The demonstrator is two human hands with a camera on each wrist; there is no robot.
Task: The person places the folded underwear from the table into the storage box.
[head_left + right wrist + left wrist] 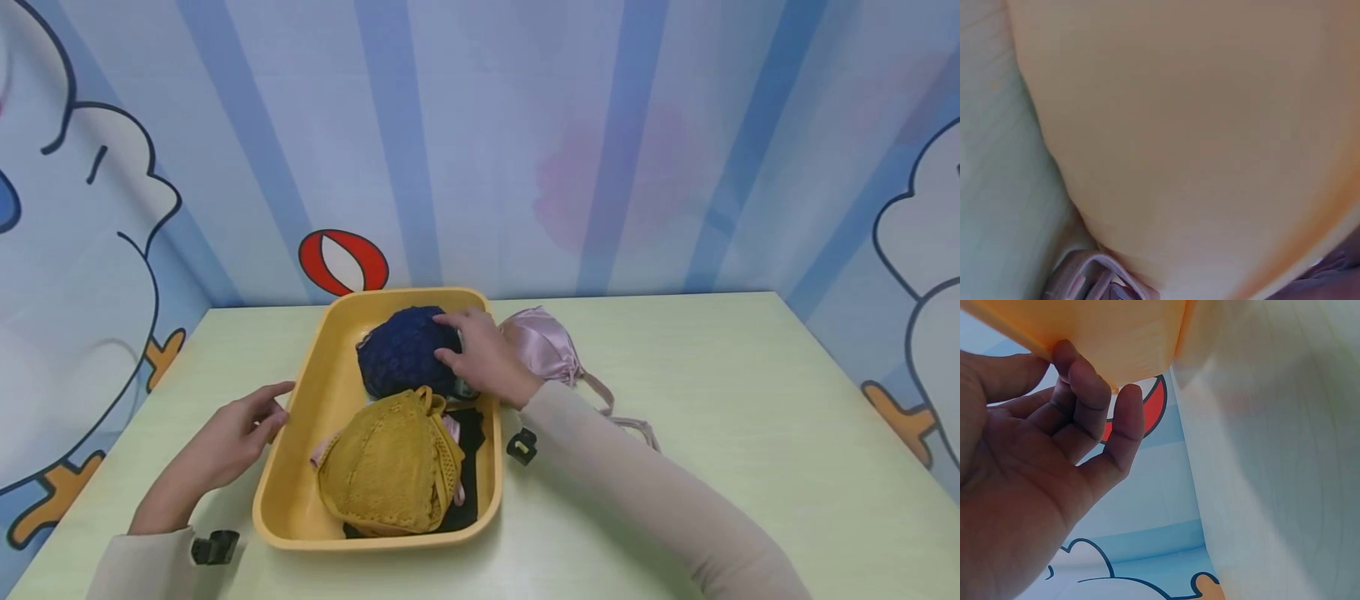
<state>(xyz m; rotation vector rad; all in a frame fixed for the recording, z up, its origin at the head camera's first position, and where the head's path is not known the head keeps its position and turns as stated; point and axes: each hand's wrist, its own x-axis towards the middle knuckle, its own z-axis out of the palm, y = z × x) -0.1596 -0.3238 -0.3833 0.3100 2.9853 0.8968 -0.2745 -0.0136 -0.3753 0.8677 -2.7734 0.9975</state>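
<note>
A navy lace bra [405,350] lies folded in the far half of a yellow plastic tray [303,450]. My right hand [483,354] reaches over the tray's right rim, thumb and index finger spread apart at the bra's right side; its other fingers are largely hidden. Nearer me in the tray sits a folded mustard bra [390,467], with black fabric [471,433] and bits of pink showing beneath. At the tray's left rim, my left hand [236,437] touches the outer edge with loosely bent fingers. In the left wrist view, fingertips [1063,353] are right at the rim.
A shiny pink bra [543,342] lies on the table just right of the tray, its straps [600,392] trailing toward me. Behind the pale table [720,392] stands a blue striped cartoon backdrop [510,150]. In the right wrist view, the tray's wall [1179,125] fills most of the frame.
</note>
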